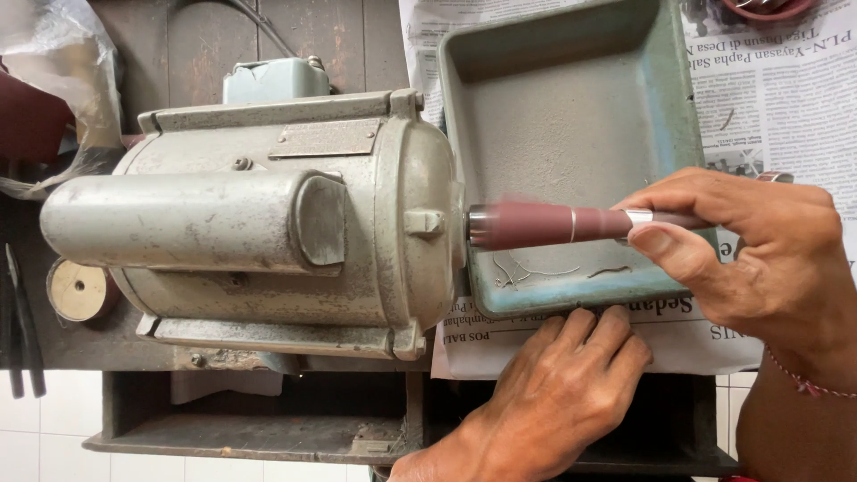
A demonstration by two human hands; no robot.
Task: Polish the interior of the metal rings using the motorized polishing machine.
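Observation:
A grey electric motor [268,223] lies across the bench with a reddish-brown tapered spindle [544,225] sticking out to the right; the spindle looks blurred. A silver ring [638,217] sits around the spindle's thin end. My right hand [768,259] pinches that ring between thumb and fingers over the green metal tray [571,107]. My left hand [558,388] rests palm down on the newspaper [687,335], fingertips against the tray's near rim, holding nothing.
Thin wire scraps [536,268] lie in the tray below the spindle. Newspaper also covers the bench at the right [786,98]. A round wooden disc [79,290] and a dark tool's handles [22,339] sit left of the motor. A plastic bag [62,54] is top left.

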